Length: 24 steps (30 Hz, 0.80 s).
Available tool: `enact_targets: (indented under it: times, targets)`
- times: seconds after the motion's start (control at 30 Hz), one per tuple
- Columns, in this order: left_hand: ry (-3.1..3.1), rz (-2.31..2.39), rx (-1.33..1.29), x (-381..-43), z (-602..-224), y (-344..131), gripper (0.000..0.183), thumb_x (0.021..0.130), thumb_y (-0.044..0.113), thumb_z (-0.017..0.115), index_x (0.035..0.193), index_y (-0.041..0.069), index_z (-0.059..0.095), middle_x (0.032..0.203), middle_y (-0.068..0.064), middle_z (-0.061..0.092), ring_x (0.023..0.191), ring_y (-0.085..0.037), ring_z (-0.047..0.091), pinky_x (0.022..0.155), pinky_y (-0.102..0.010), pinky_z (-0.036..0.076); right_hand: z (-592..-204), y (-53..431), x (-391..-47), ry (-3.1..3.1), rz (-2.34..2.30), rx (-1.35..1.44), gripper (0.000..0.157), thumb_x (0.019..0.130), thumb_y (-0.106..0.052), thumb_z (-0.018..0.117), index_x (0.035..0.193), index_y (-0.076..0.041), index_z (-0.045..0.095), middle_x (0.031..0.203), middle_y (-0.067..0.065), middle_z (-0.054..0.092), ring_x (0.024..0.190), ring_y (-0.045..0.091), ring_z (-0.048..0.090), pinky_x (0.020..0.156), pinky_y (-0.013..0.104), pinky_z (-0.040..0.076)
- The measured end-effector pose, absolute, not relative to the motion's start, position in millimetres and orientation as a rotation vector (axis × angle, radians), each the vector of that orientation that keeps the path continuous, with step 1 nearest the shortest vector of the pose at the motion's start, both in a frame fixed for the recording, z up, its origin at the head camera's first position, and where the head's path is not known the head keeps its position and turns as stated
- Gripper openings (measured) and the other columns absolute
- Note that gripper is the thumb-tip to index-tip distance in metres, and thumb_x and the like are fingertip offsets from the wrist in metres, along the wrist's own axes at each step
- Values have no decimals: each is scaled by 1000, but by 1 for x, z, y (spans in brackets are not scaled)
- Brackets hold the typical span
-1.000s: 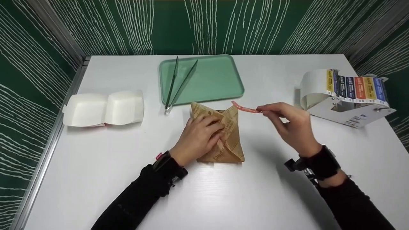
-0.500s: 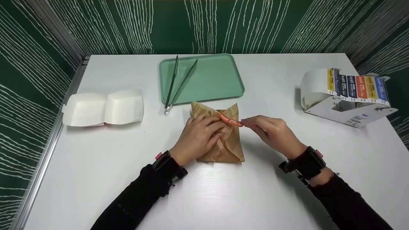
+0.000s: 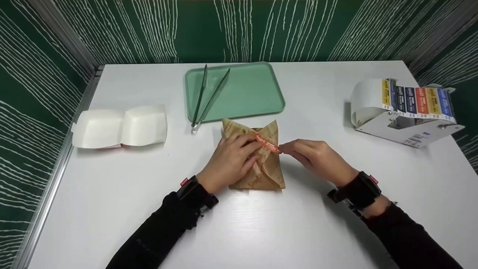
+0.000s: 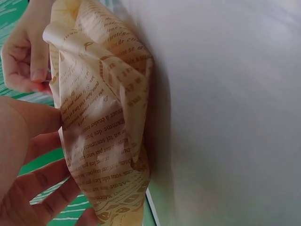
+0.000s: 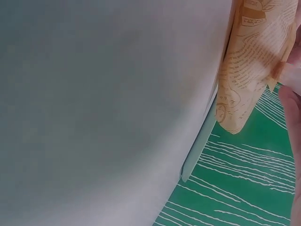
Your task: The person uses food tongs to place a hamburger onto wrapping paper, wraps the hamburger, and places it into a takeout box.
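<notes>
A brown newsprint-patterned paper packet lies folded on the white table, its top corners pointing outward. My left hand rests on its left half, fingers spread over the paper, which the left wrist view also shows from the side. Across the upper folds runs a red printed sticker strip, its left end right at my left fingertips. At the packet's right edge, my right hand pinches the strip's other end between thumb and fingers. In the right wrist view, the strip's pale underside shows beside the paper. The packet's contents are hidden.
Behind the packet is a green tray with metal tongs lying over its left side. An opened white takeaway box sits at left. A white label dispenser with several coloured rolls stands at right.
My right hand has moved left and down, bringing the red sticker strip from the air at right onto the packet's upper folds. My left hand has stayed on the packet.
</notes>
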<state>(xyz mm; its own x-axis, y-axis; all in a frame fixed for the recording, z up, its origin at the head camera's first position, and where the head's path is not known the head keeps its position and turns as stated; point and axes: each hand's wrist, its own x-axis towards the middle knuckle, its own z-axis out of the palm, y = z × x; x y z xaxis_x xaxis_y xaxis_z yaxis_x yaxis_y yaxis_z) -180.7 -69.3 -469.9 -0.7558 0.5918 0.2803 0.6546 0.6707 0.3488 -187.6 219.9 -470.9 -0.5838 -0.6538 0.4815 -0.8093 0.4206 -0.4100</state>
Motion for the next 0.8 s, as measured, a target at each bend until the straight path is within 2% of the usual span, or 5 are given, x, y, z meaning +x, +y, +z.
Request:
enact_targets:
  times: [0.2, 0.4, 0.63, 0.8]
  targets:
    - [-2710, -676, -1059, -182, -469, -68, 38, 109, 32, 64, 141, 13, 70, 151, -11, 60, 139, -30, 57, 115, -51, 50, -469, 223, -188, -2473, 802, 1350, 34, 88, 11, 80, 117, -7, 78, 115, 4, 82, 107, 19, 80, 93, 24, 61]
    - [-2728, -611, -1075, -181, -467, -70, 42, 110, 34, 62, 145, 11, 68, 163, -13, 51, 140, -31, 54, 115, -50, 50, -468, 223, -190, -2435, 686, 1441, 30, 86, 6, 84, 112, -7, 80, 117, 6, 81, 107, 20, 79, 91, 27, 63]
    - [-2713, -644, -1123, -183, -467, -74, 40, 110, 33, 61, 144, 12, 68, 152, -8, 65, 135, -29, 58, 115, -47, 48, -467, 222, -190, -2397, 562, 1511, 35, 84, 7, 85, 116, -7, 83, 119, 4, 82, 109, 22, 76, 91, 37, 63]
    - [-2700, -644, -1155, -185, -466, -74, 40, 110, 33, 62, 143, 12, 69, 149, -8, 67, 134, -28, 59, 115, -45, 48, -469, 220, -190, -2387, 453, 1541, 33, 83, 4, 87, 113, -8, 84, 118, 3, 82, 108, 23, 77, 89, 39, 63]
